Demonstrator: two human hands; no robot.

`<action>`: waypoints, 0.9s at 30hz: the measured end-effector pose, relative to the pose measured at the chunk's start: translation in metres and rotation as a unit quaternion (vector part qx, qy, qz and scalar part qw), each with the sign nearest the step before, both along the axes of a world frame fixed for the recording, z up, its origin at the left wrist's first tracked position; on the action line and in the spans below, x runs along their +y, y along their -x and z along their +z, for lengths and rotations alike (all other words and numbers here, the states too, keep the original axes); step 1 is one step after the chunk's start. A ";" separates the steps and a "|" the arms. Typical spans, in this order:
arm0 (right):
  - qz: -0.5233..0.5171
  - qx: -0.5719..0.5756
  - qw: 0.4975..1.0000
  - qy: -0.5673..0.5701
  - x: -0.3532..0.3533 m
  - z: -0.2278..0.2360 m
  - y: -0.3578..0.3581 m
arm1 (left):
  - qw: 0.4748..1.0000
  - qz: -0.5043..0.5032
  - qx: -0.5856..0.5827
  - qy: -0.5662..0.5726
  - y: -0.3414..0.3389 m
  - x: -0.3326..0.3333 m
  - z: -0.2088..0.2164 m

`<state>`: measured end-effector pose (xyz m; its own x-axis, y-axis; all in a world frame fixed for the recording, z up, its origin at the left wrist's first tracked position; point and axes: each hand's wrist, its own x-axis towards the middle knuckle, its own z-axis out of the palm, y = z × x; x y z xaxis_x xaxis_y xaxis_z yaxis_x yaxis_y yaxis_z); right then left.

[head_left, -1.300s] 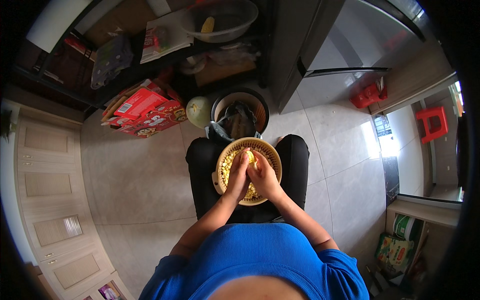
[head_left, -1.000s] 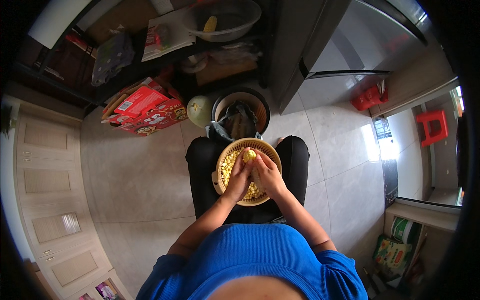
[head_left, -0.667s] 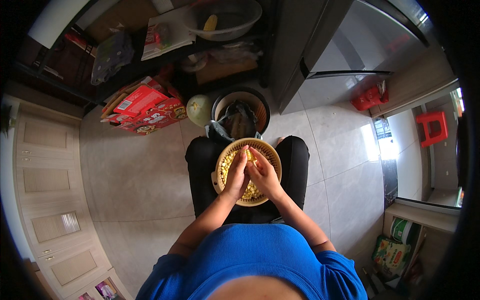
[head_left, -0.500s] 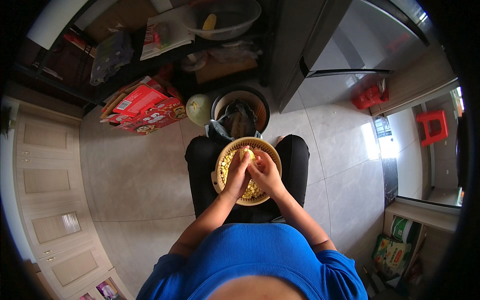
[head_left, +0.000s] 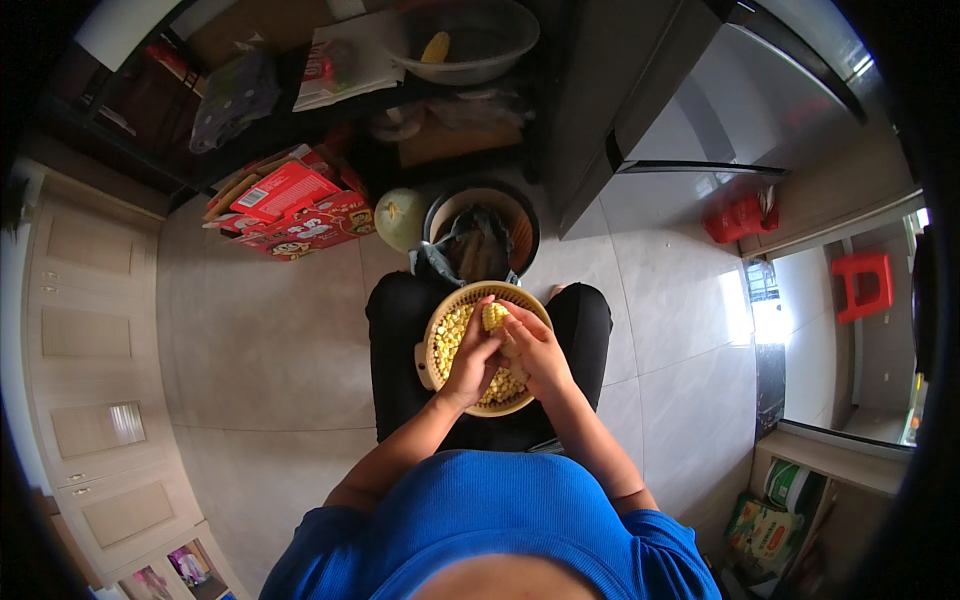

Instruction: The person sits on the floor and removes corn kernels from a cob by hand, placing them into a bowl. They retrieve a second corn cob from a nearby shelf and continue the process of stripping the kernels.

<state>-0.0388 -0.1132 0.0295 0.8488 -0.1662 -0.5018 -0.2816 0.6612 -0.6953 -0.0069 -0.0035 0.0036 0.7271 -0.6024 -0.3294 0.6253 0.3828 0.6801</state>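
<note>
A round woven basket (head_left: 440, 316) rests on my lap and holds a heap of loose yellow corn kernels (head_left: 452, 336). Both hands are over it, close together. My left hand (head_left: 475, 354) and my right hand (head_left: 532, 347) grip a short yellow corn cob (head_left: 495, 316) between them, its tip pointing toward the basket's far rim. My legs are in black trousers; my top is blue.
A dark bucket (head_left: 482, 238) with husks stands on the tiled floor just past my knees, a pale round vegetable (head_left: 400, 218) beside it. Red cardboard boxes (head_left: 300, 205) lie to the far left. A bowl (head_left: 465, 42) with a corn cob sits on a dark shelf. Cabinets line the left.
My hands have shifted a little over the basket while working the cob; the cob's tip now shows more clearly above my fingers. The basket stays in place.
</note>
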 end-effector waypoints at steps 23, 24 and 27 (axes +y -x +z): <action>-0.016 -0.104 0.963 0.247 0.007 -0.018 0.007 | 0.999 0.048 -0.003 -0.008 -0.010 -0.010 0.003; -0.019 -0.075 0.975 0.207 0.006 -0.016 0.005 | 0.999 0.048 0.000 0.003 -0.008 -0.008 0.002; -0.025 -0.014 0.992 0.123 0.001 -0.005 0.001 | 0.998 0.028 -0.053 -0.011 -0.001 -0.011 0.004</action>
<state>-0.0394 -0.1117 0.0249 0.8495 -0.3231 -0.4170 -0.2309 0.4829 -0.8447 -0.0061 -0.0143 0.0075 0.7912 -0.5530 -0.2611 0.5272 0.4003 0.7495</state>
